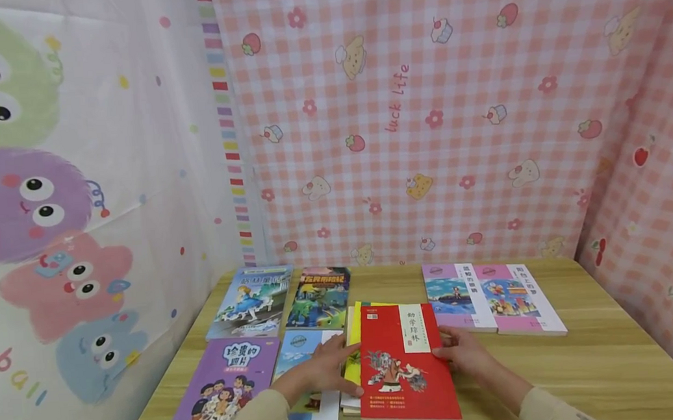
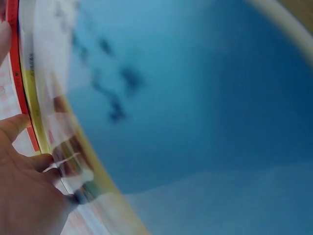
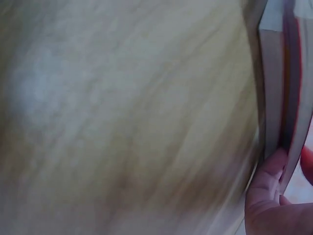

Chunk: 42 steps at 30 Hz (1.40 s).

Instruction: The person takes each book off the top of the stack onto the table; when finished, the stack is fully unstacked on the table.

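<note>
A red book (image 1: 397,368) lies on top of a small stack, over a yellow book (image 1: 353,339) and a pale one whose edges show at the left. My left hand (image 1: 326,367) is at the stack's left side, its spread fingers touching the spines. The left wrist view shows those fingertips (image 2: 44,160) against the red and yellow spines. On the opposite side, my right hand (image 1: 469,353) pinches the red book's edge, thumb on the cover. In the right wrist view a fingertip (image 3: 278,159) sits at the page edges; the rest of that hand is cut off.
Left of the stack lie a purple book (image 1: 225,380), a blue-covered book (image 1: 321,406), a book with a girl in blue (image 1: 252,304) and a dinosaur book (image 1: 319,299). Two pink-and-white books (image 1: 457,299) lie at the back right. Patterned curtains (image 1: 411,100) surround the wooden table (image 1: 606,373).
</note>
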### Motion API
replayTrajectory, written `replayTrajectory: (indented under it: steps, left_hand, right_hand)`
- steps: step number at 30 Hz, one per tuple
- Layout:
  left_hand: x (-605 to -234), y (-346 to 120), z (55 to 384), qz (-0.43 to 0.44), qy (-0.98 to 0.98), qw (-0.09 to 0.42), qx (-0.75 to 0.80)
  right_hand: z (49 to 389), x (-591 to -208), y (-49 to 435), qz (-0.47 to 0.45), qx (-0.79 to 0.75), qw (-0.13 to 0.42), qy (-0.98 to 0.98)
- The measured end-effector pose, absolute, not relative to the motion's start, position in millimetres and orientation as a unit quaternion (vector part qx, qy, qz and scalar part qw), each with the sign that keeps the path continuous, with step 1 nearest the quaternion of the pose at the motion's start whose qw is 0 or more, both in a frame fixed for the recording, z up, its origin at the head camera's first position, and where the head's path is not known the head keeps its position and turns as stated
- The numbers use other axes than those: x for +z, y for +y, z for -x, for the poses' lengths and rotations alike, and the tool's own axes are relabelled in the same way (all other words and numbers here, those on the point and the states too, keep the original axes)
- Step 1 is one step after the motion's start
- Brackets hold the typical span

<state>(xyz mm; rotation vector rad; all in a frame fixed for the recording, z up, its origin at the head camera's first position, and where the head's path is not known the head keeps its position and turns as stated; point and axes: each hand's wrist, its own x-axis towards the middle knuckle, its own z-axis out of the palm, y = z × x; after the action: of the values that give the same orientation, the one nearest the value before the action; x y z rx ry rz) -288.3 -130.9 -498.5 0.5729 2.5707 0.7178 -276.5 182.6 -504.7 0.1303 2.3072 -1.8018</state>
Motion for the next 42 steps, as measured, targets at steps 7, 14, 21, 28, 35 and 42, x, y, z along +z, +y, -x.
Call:
replayTrajectory:
  steps: [7, 14, 21, 28, 35, 42]
  left_hand:
    - [-501.0, -136.4, 289.8, -0.210, 0.922, 0.211, 0.249]
    - [-499.1, -136.3, 289.2, -0.210, 0.922, 0.208, 0.251]
    - [-499.1, -137.2, 288.3, -0.203, 0.920, 0.212, 0.260]
    - [-500.9, -136.3, 287.7, -0.204, 0.922, 0.207, 0.257]
    - [-500.1, -134.9, 288.8, -0.202, 0.920, 0.217, 0.256]
    - [-495.2, -138.0, 285.1, -0.208, 0.912, 0.223, 0.275]
  right_hand:
    - [276.9, -509.2, 187.6, -0.044, -0.614, 0.113, 0.780]
    - [274.1, -505.9, 199.4, -0.044, -0.636, 0.141, 0.758]
    - [271.1, -503.2, 209.1, -0.009, -0.655, 0.166, 0.737]
    - [262.6, -498.9, 218.0, 0.029, -0.676, 0.179, 0.714]
    - [259.7, -497.0, 231.1, 0.062, -0.685, 0.197, 0.699]
    - [256.9, -490.8, 247.8, 0.078, -0.682, 0.205, 0.698]
